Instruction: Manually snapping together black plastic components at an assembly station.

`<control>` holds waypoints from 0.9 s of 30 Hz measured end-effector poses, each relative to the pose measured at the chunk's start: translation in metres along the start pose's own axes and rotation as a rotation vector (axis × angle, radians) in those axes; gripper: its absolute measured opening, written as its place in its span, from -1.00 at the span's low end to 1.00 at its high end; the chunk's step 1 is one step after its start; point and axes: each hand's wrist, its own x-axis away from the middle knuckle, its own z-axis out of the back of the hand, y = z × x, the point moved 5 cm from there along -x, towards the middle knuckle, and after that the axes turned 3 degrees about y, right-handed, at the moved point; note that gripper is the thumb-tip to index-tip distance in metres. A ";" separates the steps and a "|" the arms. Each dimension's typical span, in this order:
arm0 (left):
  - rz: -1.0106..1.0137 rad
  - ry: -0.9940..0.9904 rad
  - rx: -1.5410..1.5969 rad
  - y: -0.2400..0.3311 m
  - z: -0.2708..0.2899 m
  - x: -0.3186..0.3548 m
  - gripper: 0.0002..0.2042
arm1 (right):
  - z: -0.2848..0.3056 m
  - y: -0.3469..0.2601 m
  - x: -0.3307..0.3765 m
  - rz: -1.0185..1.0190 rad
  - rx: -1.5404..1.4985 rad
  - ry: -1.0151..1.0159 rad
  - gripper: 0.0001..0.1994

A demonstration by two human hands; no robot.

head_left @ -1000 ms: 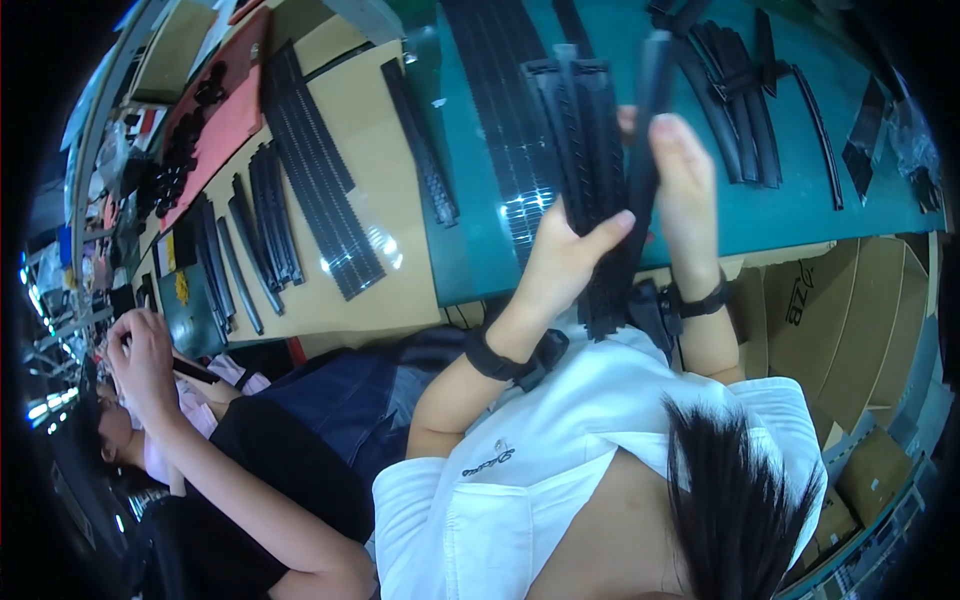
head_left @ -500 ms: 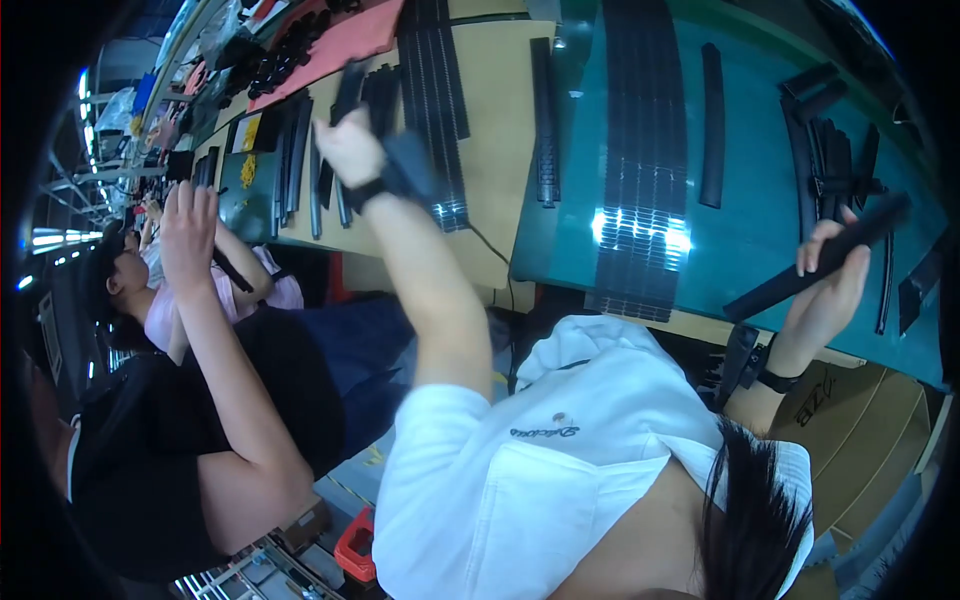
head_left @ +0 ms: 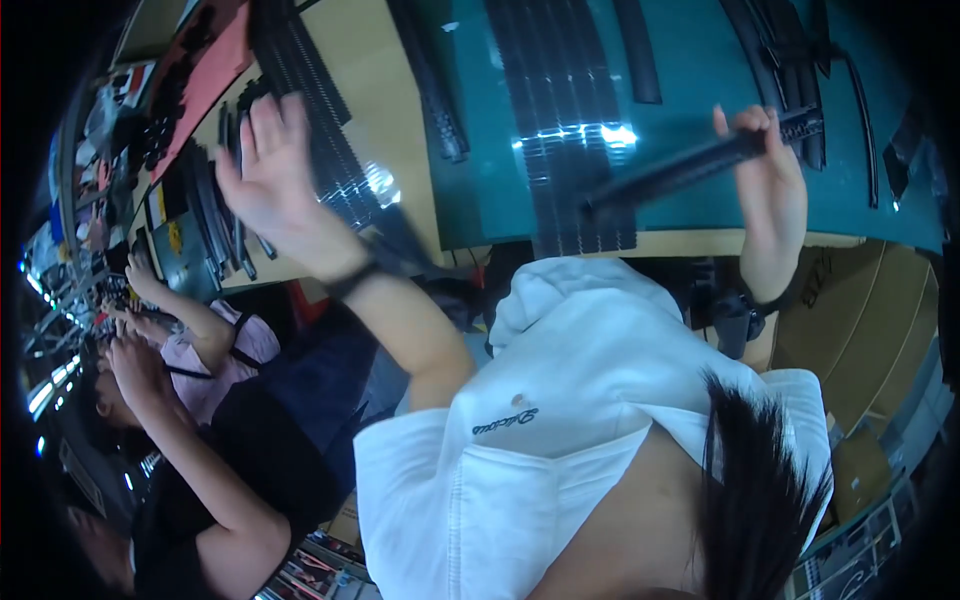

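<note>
My right hand (head_left: pixel 775 195) grips a long black strip (head_left: pixel 690 175) near its right end. The strip slants down to the left above the green mat (head_left: pixel 465 205), its ridged side partly showing. Raised over the left side of the bench, my left hand (head_left: pixel 275 185) is empty, with fingers spread. Behind and beside it lie several dark tubes (head_left: pixel 205 215) and a sheet of black ridged strips (head_left: pixel 305 80). Another wide sheet of joined black strips (head_left: pixel 560 100) rests on the mat, its near end passing under the held strip.
A single black strip (head_left: pixel 425 80) lies along the mat's left edge, a black tube (head_left: pixel 640 50) farther right. Black pieces (head_left: pixel 775 50) are heaped at the far right. A pink sheet (head_left: pixel 225 40) is far left. Cardboard (head_left: pixel 840 330) stands below right; a co-worker's arm (head_left: pixel 215 485) is at left.
The view has shifted, so the bench sits higher in the picture. My left hand has turned, its fingers now spread. The black strip has swung leftward in my right hand, showing its ridged side.
</note>
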 end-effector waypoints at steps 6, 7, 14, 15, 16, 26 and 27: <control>0.545 -0.776 -1.088 -0.156 -0.078 0.184 -0.77 | -0.011 0.022 0.009 -0.064 -0.421 0.075 -0.91; 0.551 -0.788 -1.076 -0.157 -0.083 0.184 -0.77 | -0.009 0.022 0.009 -0.082 -0.418 0.145 -0.90; 0.246 -0.783 -0.737 -0.147 -0.140 0.173 -0.82 | 0.004 0.020 0.033 -0.227 -0.198 0.011 -0.83; 0.245 -0.803 -0.716 -0.151 -0.140 0.170 -0.82 | 0.002 0.019 0.037 -0.306 -0.083 -0.076 -0.81; 0.177 -0.709 -0.694 -0.148 -0.135 0.159 -0.78 | 0.004 0.007 0.034 -0.284 -0.068 -0.075 -0.81; 0.810 -0.257 0.282 -0.165 -0.107 0.095 -0.76 | 0.019 -0.148 -0.083 1.527 1.293 -0.603 -0.65; 0.803 -0.259 0.290 -0.169 -0.103 0.092 -0.76 | 0.028 -0.141 -0.102 1.427 1.779 -0.607 -0.60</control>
